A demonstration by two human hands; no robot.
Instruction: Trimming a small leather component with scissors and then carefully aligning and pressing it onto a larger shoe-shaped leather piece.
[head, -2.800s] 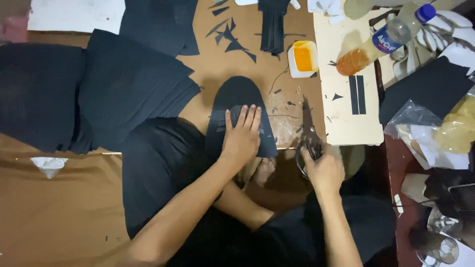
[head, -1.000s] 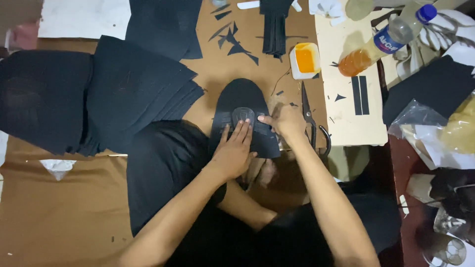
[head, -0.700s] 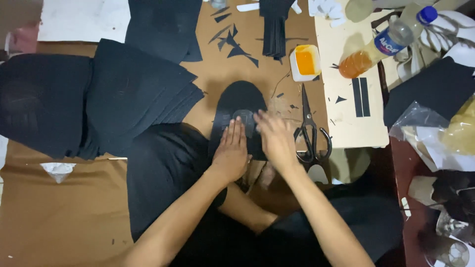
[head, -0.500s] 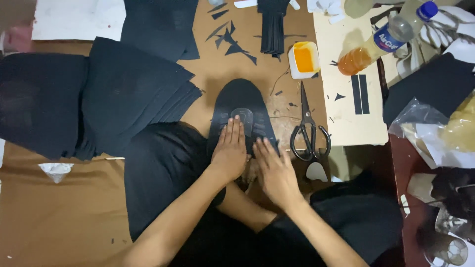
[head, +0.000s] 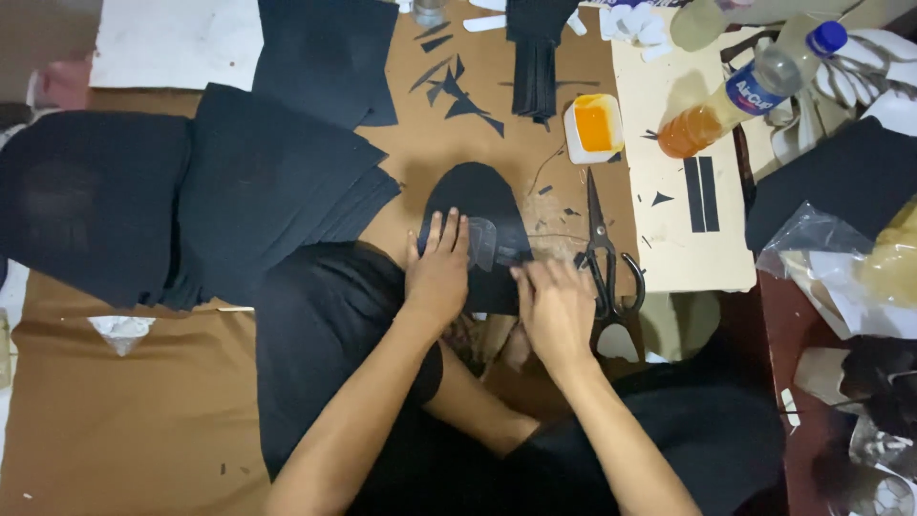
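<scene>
Left hand point(head: 437, 277) flat, fingers spread, pinning black rounded piece point(head: 478, 205) against shifting. Right hand point(head: 559, 306) fingers flat on piece's lower edge, holding nothing. Scissors point(head: 604, 258) parked just right of piece.

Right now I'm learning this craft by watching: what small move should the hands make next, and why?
Probably smooth the clear patch flat with the left hand: both palms press the black rounded piece, the right hand holds its lower edge, and the scissors lie set aside.

Black piece point(head: 478, 205) partly hidden under both hands; bottle point(head: 755, 81) cap cut off
</scene>
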